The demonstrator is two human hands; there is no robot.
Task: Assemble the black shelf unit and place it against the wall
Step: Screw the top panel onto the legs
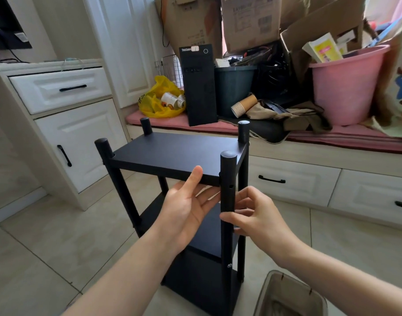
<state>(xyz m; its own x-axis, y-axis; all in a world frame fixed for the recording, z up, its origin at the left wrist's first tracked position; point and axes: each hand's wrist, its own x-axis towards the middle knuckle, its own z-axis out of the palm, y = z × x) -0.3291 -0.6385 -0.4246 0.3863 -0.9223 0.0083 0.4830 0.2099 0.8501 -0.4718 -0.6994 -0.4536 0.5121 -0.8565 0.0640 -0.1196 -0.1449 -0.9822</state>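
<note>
Black shelf unit [206, 290] upright on floor [58, 247]; left hand [184, 213] released, thumb on top shelf [172, 153]; right hand [259, 217] fingers [243, 212] grasping front post [227, 179].

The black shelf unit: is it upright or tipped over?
Upright: the black shelf unit stands on the floor, its posts vertical.

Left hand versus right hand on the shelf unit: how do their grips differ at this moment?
The left hand lies open, palm up, its thumb on the front edge of the top shelf and its fingers straight beneath. The right hand is curled, pinching the front right post between thumb and fingers. The left hand meets the board, while the right hand sits lower, on the post. Both are bare and work the same near corner.
</note>
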